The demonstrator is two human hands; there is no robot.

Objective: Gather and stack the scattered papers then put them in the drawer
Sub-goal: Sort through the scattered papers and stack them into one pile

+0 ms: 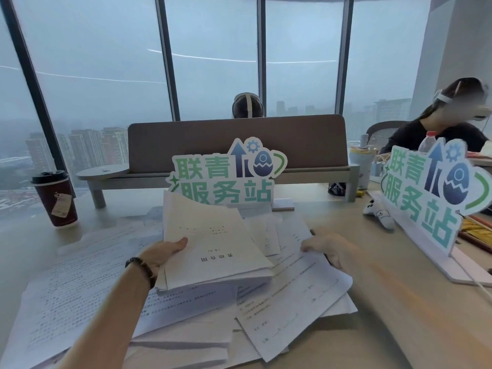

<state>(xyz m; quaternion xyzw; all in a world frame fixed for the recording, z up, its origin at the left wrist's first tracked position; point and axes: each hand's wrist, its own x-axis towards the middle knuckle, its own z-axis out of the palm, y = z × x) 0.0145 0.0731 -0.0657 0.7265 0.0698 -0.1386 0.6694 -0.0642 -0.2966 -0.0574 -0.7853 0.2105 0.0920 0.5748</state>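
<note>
Over desk (394,275) — left hand (162,253) grips paper stack (213,249); right hand (326,249) pinches sheet (292,302).

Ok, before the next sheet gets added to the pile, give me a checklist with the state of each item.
1. Left hand grips the gathered stack, thumb on top: ok.
2. Right hand has hold of the loose sheet: ok, fingers curl over its far edge.
3. Stack edges squared: not ok, sheets sit fanned and offset.
4. All papers gathered: not ok, printed pages lie spread across the desk.
5. Coffee cup away from the papers: ok, it stands upright beyond them.
6. Drawer open and ready: cannot tell, none is in view.
</note>
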